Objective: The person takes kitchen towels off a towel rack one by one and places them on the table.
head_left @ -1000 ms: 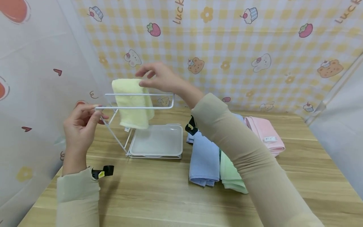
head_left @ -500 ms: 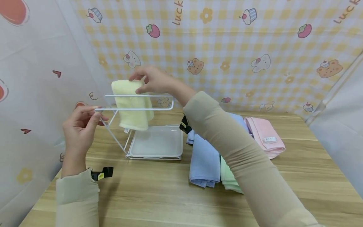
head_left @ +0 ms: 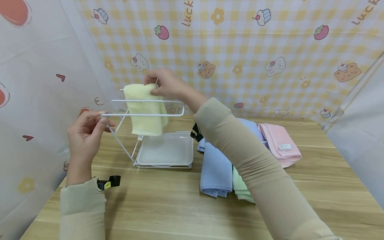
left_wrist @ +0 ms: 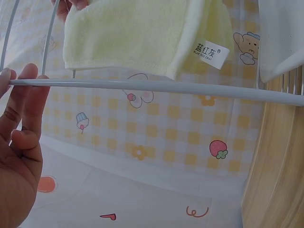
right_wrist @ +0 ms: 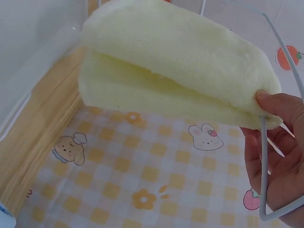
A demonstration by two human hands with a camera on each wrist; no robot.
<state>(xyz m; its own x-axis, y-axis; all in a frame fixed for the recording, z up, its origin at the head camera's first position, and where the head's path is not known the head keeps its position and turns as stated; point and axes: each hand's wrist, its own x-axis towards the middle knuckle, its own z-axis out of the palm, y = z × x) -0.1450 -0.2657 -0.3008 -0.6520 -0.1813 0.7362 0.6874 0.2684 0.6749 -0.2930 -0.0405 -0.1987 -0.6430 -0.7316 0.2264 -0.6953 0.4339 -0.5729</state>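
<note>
A pale yellow towel (head_left: 147,125) hangs folded over the rear top bar of a white wire rack (head_left: 175,115). At the towel's upper right edge, my right hand (head_left: 169,83) pinches the cloth; the right wrist view shows the thumb on top of the towel (right_wrist: 175,47) beside the bar's end. My left hand (head_left: 84,141) grips the left end of the rack's front bar between thumb and fingers. In the left wrist view a white label (left_wrist: 211,54) dangles from the towel's lower edge. Fingers behind the towel are partly hidden.
A whitish tray (head_left: 168,150) lies on the rack's base. To the right on the wooden table (head_left: 168,206) are blue (head_left: 216,173), green (head_left: 241,186) and pink (head_left: 280,141) folded towels, partly hidden by my right sleeve. A patterned curtain (head_left: 240,50) stands behind.
My right hand has come down onto the towel's edge, pinched it and shifted right. The towel has slid right along the bar, baring the bar's left tip. My left hand stays put.
</note>
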